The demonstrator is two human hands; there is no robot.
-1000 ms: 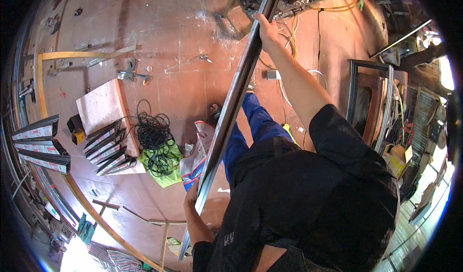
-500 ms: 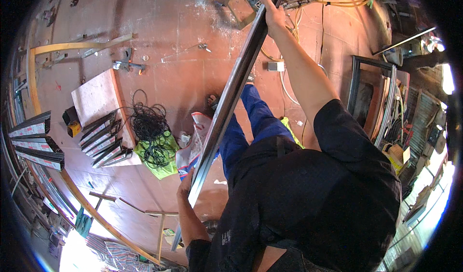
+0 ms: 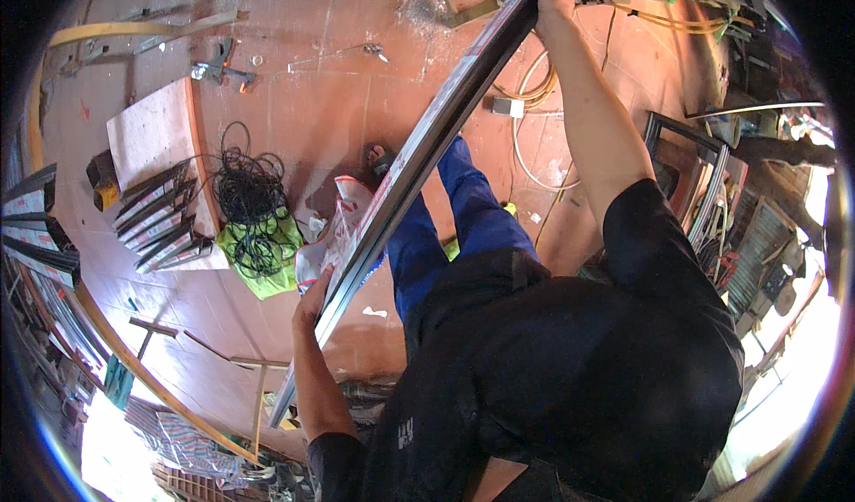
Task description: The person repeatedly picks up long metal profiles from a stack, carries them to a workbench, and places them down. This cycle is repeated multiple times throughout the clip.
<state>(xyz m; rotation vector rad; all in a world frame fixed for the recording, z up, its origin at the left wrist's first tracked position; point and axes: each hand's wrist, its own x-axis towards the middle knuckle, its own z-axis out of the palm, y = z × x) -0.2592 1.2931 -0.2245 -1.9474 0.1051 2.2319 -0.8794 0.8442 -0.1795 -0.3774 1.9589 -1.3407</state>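
A long dark metal profile [image 3: 426,150] with a printed film strip along one face slants across my front, from upper right to lower left. My right hand [image 3: 554,1] grips it near its far end, arm stretched out. Lower down, my left hand [image 3: 312,299] holds it from the left side, with the fingers partly hidden by the profile. The profile's near end reaches down past my left forearm. Behind it, a white and red plastic sack [image 3: 343,212] lies on the floor close to my left hand.
Left of me, a tangle of black cord [image 3: 249,190] rests on a yellow-green bag [image 3: 267,266], beside a pale board [image 3: 156,132] and several bundled dark profiles [image 3: 156,212]. A clamp [image 3: 223,65] lies farther off. Dark frames [image 3: 704,177] lean at right, near a coiled hose [image 3: 534,83].
The profile has turned, so its film-covered face now shows more. Both hands still hold it; my right hand is farther up and right, my left lower in grip and more leftward. The view has shifted.
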